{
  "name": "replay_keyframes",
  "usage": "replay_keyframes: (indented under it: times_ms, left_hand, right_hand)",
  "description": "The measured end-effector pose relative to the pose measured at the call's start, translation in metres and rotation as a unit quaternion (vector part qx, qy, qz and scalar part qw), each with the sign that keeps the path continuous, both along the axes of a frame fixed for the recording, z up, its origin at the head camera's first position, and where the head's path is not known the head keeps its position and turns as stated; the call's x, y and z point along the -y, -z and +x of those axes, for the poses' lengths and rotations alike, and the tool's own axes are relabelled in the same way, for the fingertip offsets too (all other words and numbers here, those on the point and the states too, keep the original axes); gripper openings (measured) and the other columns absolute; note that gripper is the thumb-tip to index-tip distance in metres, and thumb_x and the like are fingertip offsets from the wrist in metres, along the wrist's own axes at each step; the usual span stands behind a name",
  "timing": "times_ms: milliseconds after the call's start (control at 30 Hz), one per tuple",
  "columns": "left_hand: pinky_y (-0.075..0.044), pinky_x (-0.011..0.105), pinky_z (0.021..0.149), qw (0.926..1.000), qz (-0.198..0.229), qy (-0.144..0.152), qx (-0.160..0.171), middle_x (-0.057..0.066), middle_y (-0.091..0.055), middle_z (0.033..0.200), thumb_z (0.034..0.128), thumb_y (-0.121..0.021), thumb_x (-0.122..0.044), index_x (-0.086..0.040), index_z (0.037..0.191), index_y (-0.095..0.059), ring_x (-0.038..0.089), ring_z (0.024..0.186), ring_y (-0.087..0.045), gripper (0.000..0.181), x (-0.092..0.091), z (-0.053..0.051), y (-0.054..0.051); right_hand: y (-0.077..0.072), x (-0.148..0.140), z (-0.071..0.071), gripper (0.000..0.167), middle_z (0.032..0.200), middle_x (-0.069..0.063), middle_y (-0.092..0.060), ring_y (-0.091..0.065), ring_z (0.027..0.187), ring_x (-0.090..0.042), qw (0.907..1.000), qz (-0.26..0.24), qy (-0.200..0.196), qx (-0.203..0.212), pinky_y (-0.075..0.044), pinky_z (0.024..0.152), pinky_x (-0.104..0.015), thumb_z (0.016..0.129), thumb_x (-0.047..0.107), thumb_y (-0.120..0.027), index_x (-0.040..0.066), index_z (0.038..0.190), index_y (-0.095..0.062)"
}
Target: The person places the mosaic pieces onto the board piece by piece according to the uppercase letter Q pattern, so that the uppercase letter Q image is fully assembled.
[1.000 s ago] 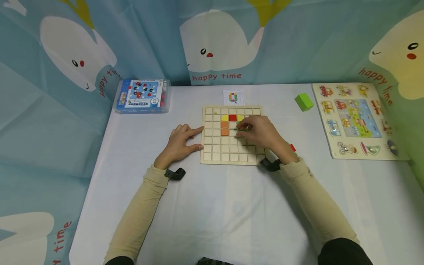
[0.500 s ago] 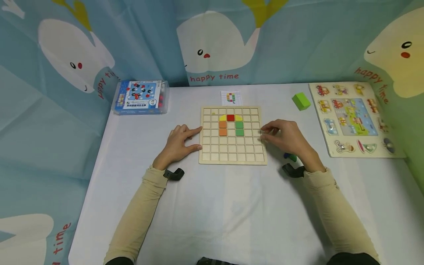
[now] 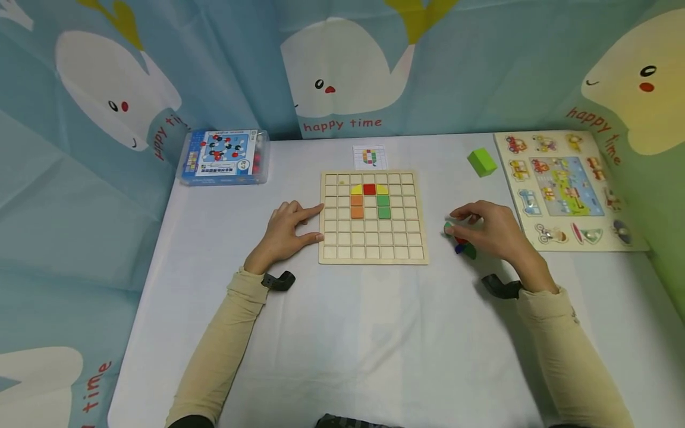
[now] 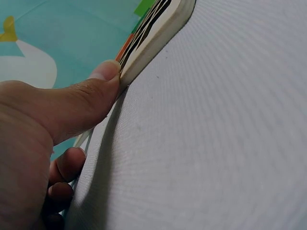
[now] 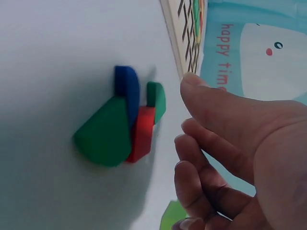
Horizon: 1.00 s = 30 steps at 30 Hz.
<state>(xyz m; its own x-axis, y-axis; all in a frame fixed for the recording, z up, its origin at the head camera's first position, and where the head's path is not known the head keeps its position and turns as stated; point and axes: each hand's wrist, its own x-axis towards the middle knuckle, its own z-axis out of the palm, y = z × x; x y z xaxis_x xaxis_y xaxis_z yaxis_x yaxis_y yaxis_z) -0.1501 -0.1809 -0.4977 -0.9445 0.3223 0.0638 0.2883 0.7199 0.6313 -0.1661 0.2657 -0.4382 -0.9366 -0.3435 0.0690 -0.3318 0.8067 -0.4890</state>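
Note:
My left hand (image 3: 285,233) rests at the left edge of a wooden grid board (image 3: 373,241), thumb and forefinger extended against it. On the board lie a red square (image 3: 369,189) between two yellow pieces, two orange squares (image 3: 357,206) below on the left and two green squares (image 3: 383,206) on the right. Over a small pile right of the board hovers my right hand (image 3: 489,232), with nothing between thumb and fingers. In the right wrist view, the pile has a large green piece (image 5: 103,136), a blue piece (image 5: 128,91), a red piece (image 5: 143,134) and a smaller green piece (image 5: 158,101).
A pattern card (image 3: 370,157) lies behind the board. At the back left stands a clear plastic box (image 3: 225,157) with a printed label. Further right are a bright green block (image 3: 482,162) and a picture puzzle board (image 3: 567,232). A patterned curtain borders the table.
My right hand has left two green squares on the board's right column and moved right to the loose pieces. My left hand stays at the board's edge. The view has shifted slightly.

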Motion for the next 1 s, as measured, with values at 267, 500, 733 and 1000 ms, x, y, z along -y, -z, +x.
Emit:
replay_keyframes:
  times_ms: [267,500,733,1000]
  left_hand:
    - [-0.025,0.039,0.086,1.0,0.001,-0.002,0.001,0.005,-0.047,0.093,0.0891,-0.087,-0.035,-0.02,0.153,-0.059,0.022,0.087,-0.037,0.071,0.001,-0.001,-0.001]
    - [-0.026,0.039,0.086,1.0,0.005,0.0,0.003,0.005,-0.048,0.093,0.089,-0.087,-0.035,-0.02,0.153,-0.06,0.022,0.087,-0.037,0.071,0.001,-0.001,-0.001]
    - [-0.026,0.039,0.085,1.0,0.0,0.002,0.004,0.006,-0.048,0.093,0.0891,-0.087,-0.035,-0.02,0.153,-0.059,0.023,0.086,-0.037,0.071,0.0,-0.001,-0.001]
    - [-0.026,0.039,0.086,1.0,0.0,-0.001,0.008,0.006,-0.048,0.094,0.0893,-0.087,-0.035,-0.02,0.153,-0.059,0.023,0.088,-0.037,0.071,-0.001,0.0,-0.002]
  right_hand:
    - [0.008,-0.007,0.007,0.031,0.104,-0.019,-0.073,-0.067,0.093,-0.034,0.9998,0.016,0.006,0.01,-0.048,0.073,-0.043,0.083,0.021,-0.092,0.002,0.105,-0.081]
    - [0.01,-0.001,0.011,0.031,0.101,-0.021,-0.071,-0.064,0.09,-0.034,0.9997,0.023,0.01,-0.001,-0.046,0.075,-0.046,0.082,0.018,-0.093,-0.002,0.102,-0.079]
    - [0.011,0.004,0.014,0.028,0.101,-0.023,-0.068,-0.063,0.091,-0.037,0.9993,0.034,0.014,0.002,-0.046,0.078,-0.05,0.085,0.014,-0.09,-0.005,0.102,-0.077]
    - [0.014,0.006,0.014,0.026,0.107,-0.027,-0.064,-0.061,0.094,-0.038,0.9992,0.037,-0.003,0.012,-0.046,0.079,-0.052,0.091,0.011,-0.084,-0.008,0.106,-0.074]
